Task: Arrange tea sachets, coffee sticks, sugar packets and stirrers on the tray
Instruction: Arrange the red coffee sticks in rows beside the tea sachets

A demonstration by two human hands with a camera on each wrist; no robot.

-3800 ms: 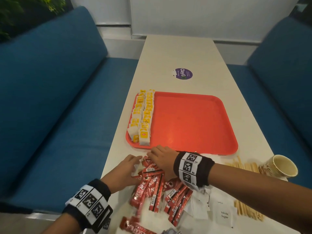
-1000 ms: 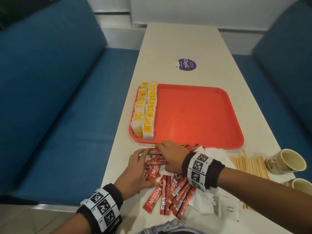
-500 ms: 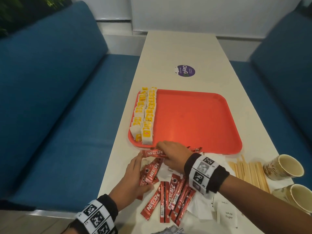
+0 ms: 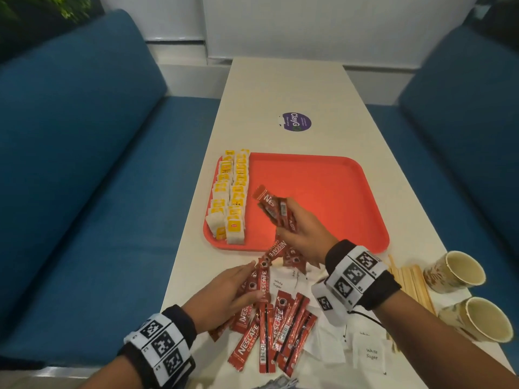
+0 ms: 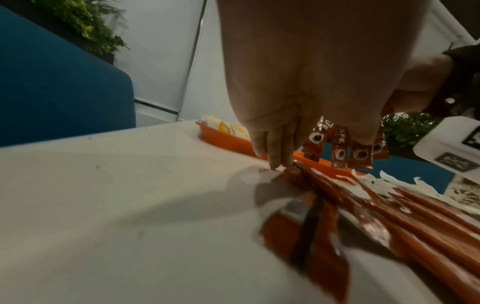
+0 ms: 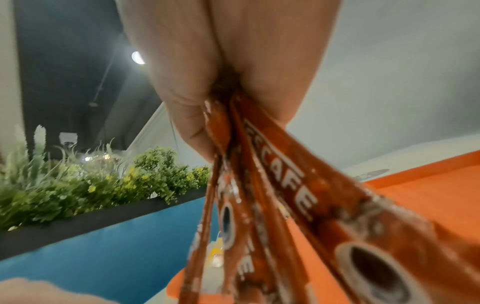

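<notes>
Head view: right hand [image 4: 302, 234] is raised over the near edge of the red tray [image 4: 323, 192], fingers curled round a bundle of red coffee sticks [image 4: 276, 213]. The bundle's upper ends fan out beyond the fingertips, above the tray floor; the lower ends hang below the palm, over the tray's near rim. Right wrist view confirms the grip: thumb and fingers close on the sticks, which splay away from the hand.

Left hand [image 4: 224, 294] lies low on the surface [image 4: 280, 88], nearer the body than the right hand and to its left. Its thumb and fingers close on a few coffee sticks at the left edge of the loose pile of sticks [image 4: 272, 332]. Left wrist view shows the fingertips [image 5: 275, 160] reaching down to the surface at the tip of a stick.

Tea sachets [image 4: 230, 200], yellow and white, stand in two rows along the tray's left side, just left of the right hand's bundle. Remaining tray floor ahead of and right of that hand is bare.

White sugar packets [image 4: 370, 353] lie beneath and right of the pile, under the right forearm. Wooden stirrers [image 4: 412, 282] lie right of the right wrist, beside two paper cups [image 4: 455, 272]. A purple sticker [image 4: 296, 122] sits on the surface beyond the tray.
</notes>
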